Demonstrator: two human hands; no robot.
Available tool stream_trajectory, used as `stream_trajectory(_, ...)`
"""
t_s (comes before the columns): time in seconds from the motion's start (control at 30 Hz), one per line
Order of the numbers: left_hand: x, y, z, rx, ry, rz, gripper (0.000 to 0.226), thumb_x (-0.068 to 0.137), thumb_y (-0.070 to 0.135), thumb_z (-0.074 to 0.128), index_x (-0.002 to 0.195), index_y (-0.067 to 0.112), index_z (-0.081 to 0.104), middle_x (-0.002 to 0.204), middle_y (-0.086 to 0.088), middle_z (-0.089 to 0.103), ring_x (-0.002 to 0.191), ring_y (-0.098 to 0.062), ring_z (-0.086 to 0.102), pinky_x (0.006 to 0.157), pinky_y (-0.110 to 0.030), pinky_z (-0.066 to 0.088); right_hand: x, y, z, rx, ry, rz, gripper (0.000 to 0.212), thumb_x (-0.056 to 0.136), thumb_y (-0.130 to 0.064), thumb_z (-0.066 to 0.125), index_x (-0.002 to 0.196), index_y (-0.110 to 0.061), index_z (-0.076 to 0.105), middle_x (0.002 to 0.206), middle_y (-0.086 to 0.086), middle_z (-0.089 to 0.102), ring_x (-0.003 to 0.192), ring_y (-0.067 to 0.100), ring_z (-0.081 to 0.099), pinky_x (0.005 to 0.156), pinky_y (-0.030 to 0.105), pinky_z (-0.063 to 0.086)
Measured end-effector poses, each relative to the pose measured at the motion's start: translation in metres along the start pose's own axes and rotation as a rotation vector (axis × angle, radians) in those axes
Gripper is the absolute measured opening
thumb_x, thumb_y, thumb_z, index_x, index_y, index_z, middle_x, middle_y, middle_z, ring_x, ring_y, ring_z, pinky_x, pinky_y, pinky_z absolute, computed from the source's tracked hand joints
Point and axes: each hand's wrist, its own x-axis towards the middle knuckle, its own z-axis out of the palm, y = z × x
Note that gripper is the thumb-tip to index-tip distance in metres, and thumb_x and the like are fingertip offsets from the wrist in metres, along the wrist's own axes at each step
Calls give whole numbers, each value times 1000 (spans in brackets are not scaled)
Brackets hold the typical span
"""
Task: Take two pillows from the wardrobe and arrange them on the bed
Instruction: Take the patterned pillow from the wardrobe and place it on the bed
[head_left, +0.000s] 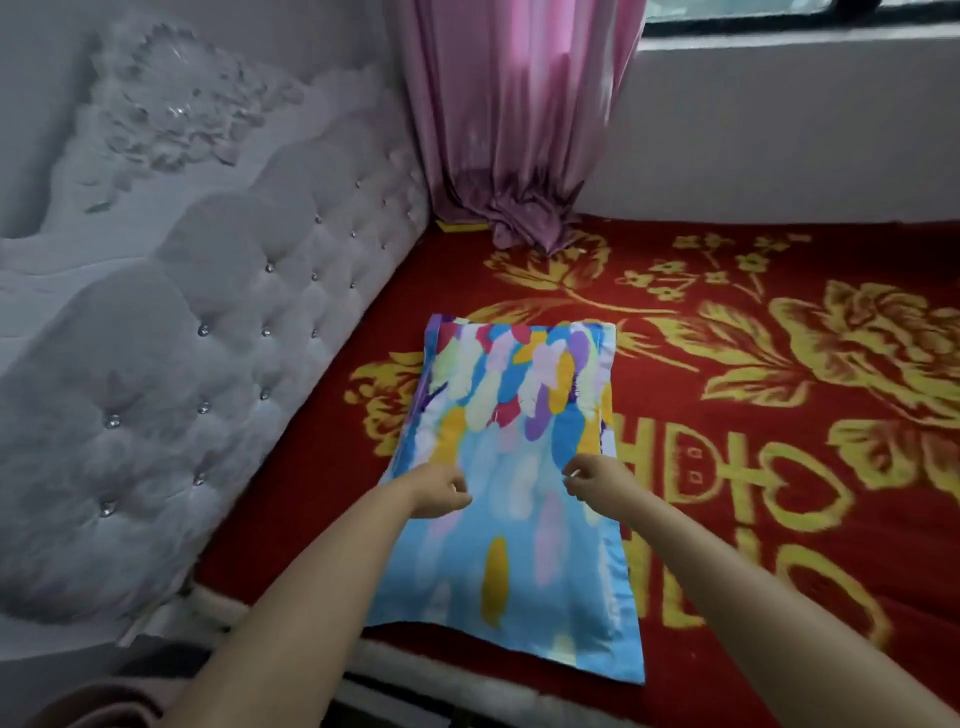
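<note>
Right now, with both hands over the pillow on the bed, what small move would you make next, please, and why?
Probably draw both hands back and fetch the second one: the pillow already lies flat on the red blanket beside the headboard, only one is visible, and the left hand and right hand appear to grip nothing.

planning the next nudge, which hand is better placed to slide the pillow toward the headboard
Right. The right hand sits over the pillow on the side away from the headboard, so it could push that way; the left hand is on the headboard side.

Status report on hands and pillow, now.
Left hand and right hand curled loosely over pillow, grip unclear. One pillow flat on bed by headboard. Nothing in the way.
</note>
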Motion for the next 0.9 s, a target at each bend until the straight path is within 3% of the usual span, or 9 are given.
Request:
stream_trajectory(0.07,31,-15,15,-67,18,-60,29,96,23,47,116,5,59,127,-16,60,116,-27,54,93,-29,44,26,16,20,-5,-41,84,27,90,-15,51,113,-4,59,111,17,65,96,27,58,64,23,38)
stream_trajectory(0.17,75,-43,45,-174,2,-149,23,95,21,48,114,10,55,129,-20,57,117,-28,54,87,-28,43,60,47,53,45,-86,261,33,88,-20,56,118,-6,55,119,16,63,105,30,60,79,29,44)
stream_trajectory(0.27,111,-77,74,-225,-49,-275,50,93,27,52,136,5,38,143,-17,43,127,-29,46,101,-31,40,87,75,89,18,-112,398,53,84,-26,62,129,-4,43,130,18,55,116,32,54,94,33,43)
stream_trajectory(0.33,136,-100,89,-224,-25,-350,62,90,30,57,140,4,30,145,-19,38,129,-33,42,104,-36,39,103,88,111,-36,-104,475,71,80,-33,67,136,-5,33,138,20,44,127,34,43,102,39,39)
stream_trajectory(0.5,198,-149,113,-291,79,-493,99,79,35,71,147,1,7,151,-26,21,140,-36,22,116,-37,21,152,100,150,-62,-10,670,86,64,-42,79,128,-8,34,131,22,45,124,38,42,99,49,42)
stream_trajectory(0.67,243,-183,134,-462,-23,-553,123,67,30,83,146,-2,-5,153,-26,15,141,-33,23,115,-34,24,189,116,162,128,72,794,120,57,-36,85,144,-22,4,138,25,39,129,39,39,108,46,37)
stream_trajectory(0.73,253,-184,136,-483,-21,-634,120,63,28,86,146,-1,4,152,-23,19,141,-30,26,114,-33,27,195,116,171,183,156,819,111,60,-30,84,143,-20,11,136,26,43,126,40,42,106,45,38)
stream_trajectory(0.9,256,-171,125,-597,164,-625,65,64,1,80,119,-2,45,125,-24,58,114,-35,57,93,-38,47,200,84,181,114,428,785,60,71,-5,62,123,-13,34,116,24,60,105,43,57,85,44,47)
